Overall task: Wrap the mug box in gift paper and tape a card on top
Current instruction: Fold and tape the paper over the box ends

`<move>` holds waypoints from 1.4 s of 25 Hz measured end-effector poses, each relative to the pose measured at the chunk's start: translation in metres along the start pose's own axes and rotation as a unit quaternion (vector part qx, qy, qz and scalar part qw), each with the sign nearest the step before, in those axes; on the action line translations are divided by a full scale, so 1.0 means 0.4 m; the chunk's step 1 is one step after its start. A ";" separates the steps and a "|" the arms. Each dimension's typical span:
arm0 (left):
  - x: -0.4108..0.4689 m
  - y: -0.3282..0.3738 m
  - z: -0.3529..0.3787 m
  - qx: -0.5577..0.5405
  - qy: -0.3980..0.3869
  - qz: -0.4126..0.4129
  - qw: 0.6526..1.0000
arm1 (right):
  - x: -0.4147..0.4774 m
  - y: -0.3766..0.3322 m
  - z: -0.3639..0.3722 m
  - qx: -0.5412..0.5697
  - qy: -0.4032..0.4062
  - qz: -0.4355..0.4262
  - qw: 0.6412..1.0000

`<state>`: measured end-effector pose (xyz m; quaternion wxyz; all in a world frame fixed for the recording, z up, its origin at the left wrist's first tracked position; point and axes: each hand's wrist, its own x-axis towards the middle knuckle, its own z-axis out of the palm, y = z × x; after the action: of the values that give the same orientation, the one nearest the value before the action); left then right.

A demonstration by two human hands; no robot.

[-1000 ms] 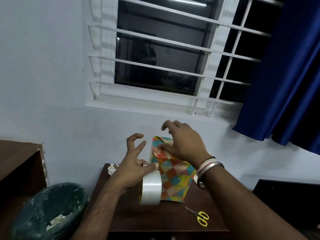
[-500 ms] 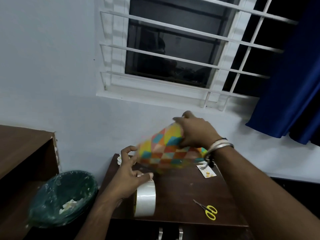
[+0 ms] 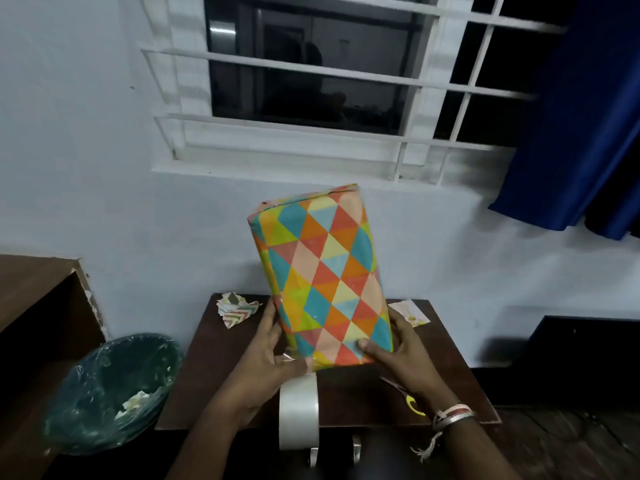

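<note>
A person holds a box (image 3: 322, 275), fully covered in triangle-patterned gift paper, up over the middle of a dark wooden table (image 3: 346, 400), its long side tilted and its top end leaning left toward the wall. The left hand (image 3: 263, 368) grips the box's lower left corner, fingers flat along the side and thumb at the bottom edge. The right hand (image 3: 398, 351) grips the lower right corner, thumb pressed on the front face and fingers behind. A tape roll (image 3: 298, 414) hangs just under the left thumb at the table's near edge; how it is carried cannot be told. A card (image 3: 410, 311) lies at the table's far right corner, partly behind the box. Paper scraps (image 3: 235, 308) sit at the far left corner. Scissors (image 3: 412, 403) with a yellow handle lie near the right edge, mostly hidden by the right wrist. A lined bin (image 3: 104, 393) stands left of the table, below a barred window (image 3: 311, 71) and a blue curtain (image 3: 581, 116).
</note>
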<state>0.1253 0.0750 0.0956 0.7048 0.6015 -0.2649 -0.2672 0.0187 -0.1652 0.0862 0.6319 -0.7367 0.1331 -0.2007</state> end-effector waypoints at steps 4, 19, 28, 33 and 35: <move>0.043 -0.044 -0.003 0.045 -0.017 0.000 0.999 | 0.048 0.111 -0.025 -0.134 -0.020 0.009 0.991; 0.066 -0.068 0.008 0.065 -0.005 0.011 0.998 | 0.068 0.185 -0.045 -0.232 -0.014 -0.014 0.972; -0.010 -0.061 0.020 0.057 0.087 0.069 0.992 | -0.079 0.040 -0.032 -0.337 0.226 0.012 0.914; -0.033 -0.040 0.066 0.066 0.030 0.092 0.993 | -0.155 -0.060 0.075 -0.017 0.001 0.073 0.997; -0.038 -0.035 0.080 0.084 0.005 0.098 0.992 | -0.148 -0.081 0.083 0.012 -0.071 0.125 0.990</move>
<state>0.0913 0.0610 0.0851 0.6758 0.6309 -0.3407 -0.1710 -0.0199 -0.1041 0.1067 0.6686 -0.7190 0.1768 -0.0692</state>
